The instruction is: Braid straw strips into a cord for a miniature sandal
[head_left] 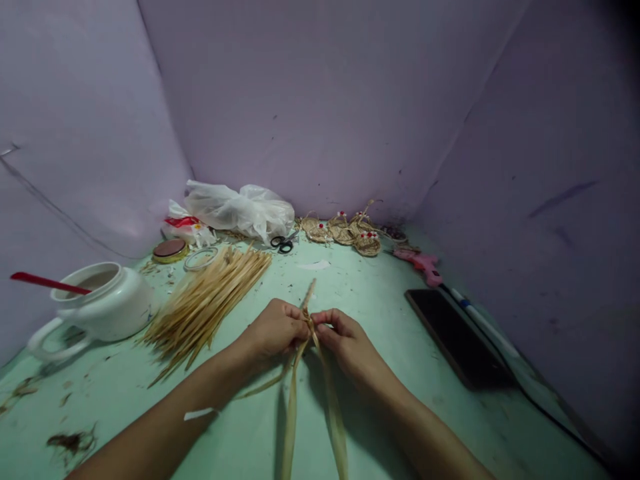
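Observation:
My left hand [280, 328] and my right hand [342, 335] meet at the middle of the pale green tabletop. Between them is a short braid [310, 293] of dried plant strips, its tip pointing away from me. Both hands are closed, the fingers pinching the strips where the braid ends. Long flat loose strips [291, 420] hang from the pinch toward me, with one thinner strip slanting off to the left. The exact finger grip at the crossing is partly hidden. A bundle of dried strips [215, 300] lies to the left of my left hand.
At left stands a white mug [117, 303] with a red stick. Behind are a plastic bag [245, 210], scissors [283, 243], a round tin [171, 250] and woven round pieces [367, 245]. Right are a pink glue gun [423, 262], a dark phone [460, 337] and a black cord [545, 413].

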{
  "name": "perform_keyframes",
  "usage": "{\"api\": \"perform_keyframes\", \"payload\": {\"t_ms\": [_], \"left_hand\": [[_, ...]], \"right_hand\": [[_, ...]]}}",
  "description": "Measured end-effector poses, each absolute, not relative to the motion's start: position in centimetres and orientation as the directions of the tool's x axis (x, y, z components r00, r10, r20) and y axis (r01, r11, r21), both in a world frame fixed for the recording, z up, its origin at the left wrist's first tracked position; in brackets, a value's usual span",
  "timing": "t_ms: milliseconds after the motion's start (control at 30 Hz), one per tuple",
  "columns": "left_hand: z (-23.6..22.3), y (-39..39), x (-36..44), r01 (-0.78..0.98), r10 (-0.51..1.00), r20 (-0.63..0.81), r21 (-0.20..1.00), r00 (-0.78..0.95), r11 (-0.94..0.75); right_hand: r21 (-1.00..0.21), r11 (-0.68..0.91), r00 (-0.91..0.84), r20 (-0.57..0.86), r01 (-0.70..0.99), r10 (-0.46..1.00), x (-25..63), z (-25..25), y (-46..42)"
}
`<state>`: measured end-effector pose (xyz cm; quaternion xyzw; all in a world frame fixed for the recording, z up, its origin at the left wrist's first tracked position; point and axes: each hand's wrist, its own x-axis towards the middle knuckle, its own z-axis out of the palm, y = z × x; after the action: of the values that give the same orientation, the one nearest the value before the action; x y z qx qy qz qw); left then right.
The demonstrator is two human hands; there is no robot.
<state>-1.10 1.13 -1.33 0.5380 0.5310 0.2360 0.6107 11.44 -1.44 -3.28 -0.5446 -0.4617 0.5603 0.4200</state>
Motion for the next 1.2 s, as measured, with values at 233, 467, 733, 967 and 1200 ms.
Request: {"api": "perform_keyframes", "payload": {"t_ms": [233,467,733,967,1200], "left_hand": [[-1.7,1.2,-1.1,0.395,0.809,-0.395,0.891,0.435,0.223],[-1.6,0.9,-1.2,0.567,0.827,-0.395,0.816,0.401,0.115],[-1.4,1.5,-2.0,0.733,0.865,-0.286,0.668,0.413,-0.129],[0.1,-0.5,-1.0,0.854,0.953,-0.124,0.487,0.278,-0.186],[-1.8,-5.7,1.8,0.814,0.812,0.088,0.027,0.576,-0.58]], "right_hand": [[-0.953,-0.293,-0.264,-0.302,0.072,0.916,11.8,-3.0,-1.7],[-0.942,-0.123,-0.369,-0.239,0.311,0.898,12.7,-4.0,-1.6],[-0.946,-0.161,-0.266,-0.238,0.281,0.934,12.5,-4.6,-1.8],[-0.981,-0.189,0.001,-0.189,0.037,0.982,11.3,-5.0,-1.8],[-0.843,-0.393,-0.016,-0.417,-0.367,0.909,11.0,-4.2,-2.3]]}}
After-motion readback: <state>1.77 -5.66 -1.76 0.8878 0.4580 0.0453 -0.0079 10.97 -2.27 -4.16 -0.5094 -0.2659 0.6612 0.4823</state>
